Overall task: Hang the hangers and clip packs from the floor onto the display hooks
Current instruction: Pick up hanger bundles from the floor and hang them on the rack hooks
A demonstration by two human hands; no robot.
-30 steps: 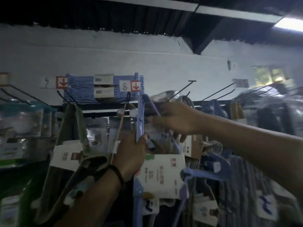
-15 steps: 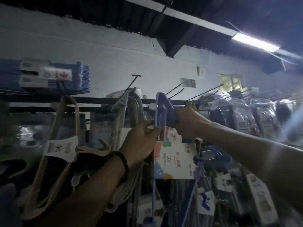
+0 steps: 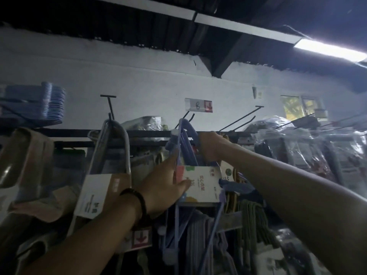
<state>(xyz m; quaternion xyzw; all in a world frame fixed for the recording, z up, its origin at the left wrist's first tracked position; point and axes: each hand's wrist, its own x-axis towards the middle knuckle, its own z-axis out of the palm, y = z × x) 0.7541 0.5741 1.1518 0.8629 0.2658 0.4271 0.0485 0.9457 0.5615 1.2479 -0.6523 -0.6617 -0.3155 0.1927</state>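
A pack of purple-blue hangers (image 3: pixel 185 147) with a white printed label (image 3: pixel 204 185) hangs at centre, and its curved tops reach the black display hook (image 3: pixel 187 115) under the price tag marked 8 (image 3: pixel 198 105). Whether the tops sit fully over the hook I cannot tell. My left hand (image 3: pixel 164 183) holds the pack at its left edge, with the thumb on the label and a finger straight up along the hangers. Just above the label, my right hand (image 3: pixel 210 149) grips the hanger necks from the right.
A grey hanger pack (image 3: pixel 113 147) hangs on the hook to the left, with beige hangers (image 3: pixel 25 155) beyond it and blue hangers (image 3: pixel 50 102) up on the top left. Bare hooks (image 3: pixel 243 118) stick out to the right. Plastic-wrapped goods (image 3: pixel 297 147) fill the right side.
Both hands carried the purple-blue pack rightwards, from beside the blue hangers to the hook under tag 8. My left hand slid down from the hanger necks to the label.
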